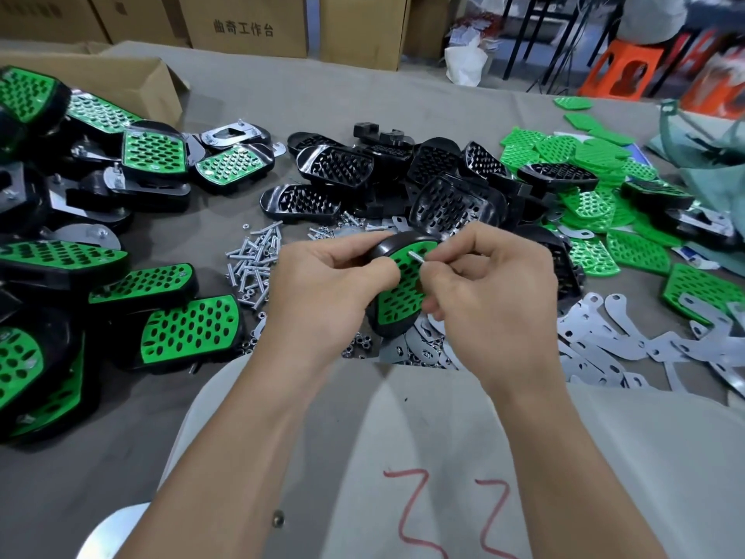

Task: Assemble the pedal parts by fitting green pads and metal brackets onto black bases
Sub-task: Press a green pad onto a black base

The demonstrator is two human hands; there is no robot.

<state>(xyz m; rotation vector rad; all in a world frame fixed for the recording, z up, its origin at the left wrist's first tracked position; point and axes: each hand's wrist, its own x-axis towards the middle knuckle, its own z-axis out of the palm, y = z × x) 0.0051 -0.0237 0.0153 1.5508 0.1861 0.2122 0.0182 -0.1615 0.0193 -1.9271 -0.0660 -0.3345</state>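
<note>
Left grip (326, 276) curls round the pedal (403, 284), held tilted above the desk (342, 94). Right grip (492, 284) pinches a screw (416, 258) at its upper hole. Best keep the screw square to the hole, pedal steady. Perforated green pad (397, 308) sits flush in a glossy black base (383, 248).

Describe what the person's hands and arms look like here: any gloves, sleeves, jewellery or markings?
The left hand and the right hand are bare: no gloves, rings or watch show. The forearms are uncovered down to the frame's lower edge, so no sleeve is in view. Beneath them lies a pale garment, perhaps an apron, with red zigzag marks on it.
</note>
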